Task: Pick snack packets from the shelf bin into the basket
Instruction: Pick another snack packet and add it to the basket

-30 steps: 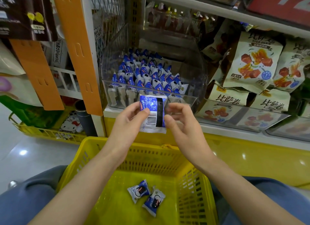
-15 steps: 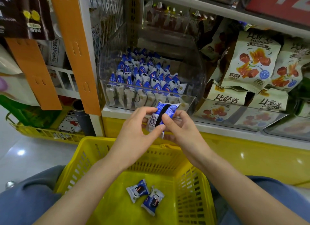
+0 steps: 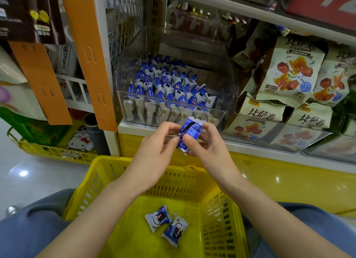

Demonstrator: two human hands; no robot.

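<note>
Glossy pale floor [image 3: 38, 180] at lower left reflects a light; white shelf [image 3: 260, 145] with orange strips [image 3: 90, 55] fills the upper frame.

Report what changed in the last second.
The snack packet, flat and facing the camera before, is now crumpled between the left hand and right hand, whose thumbs have closed together. Both still pinch it. Two packets in the basket and the shelf bin are unchanged.

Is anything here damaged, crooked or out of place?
Only the blue packet pinched between the left hand and right hand: it is bent and crumpled, unlike the two flat packets in the yellow basket. A tear cannot be confirmed.
</note>
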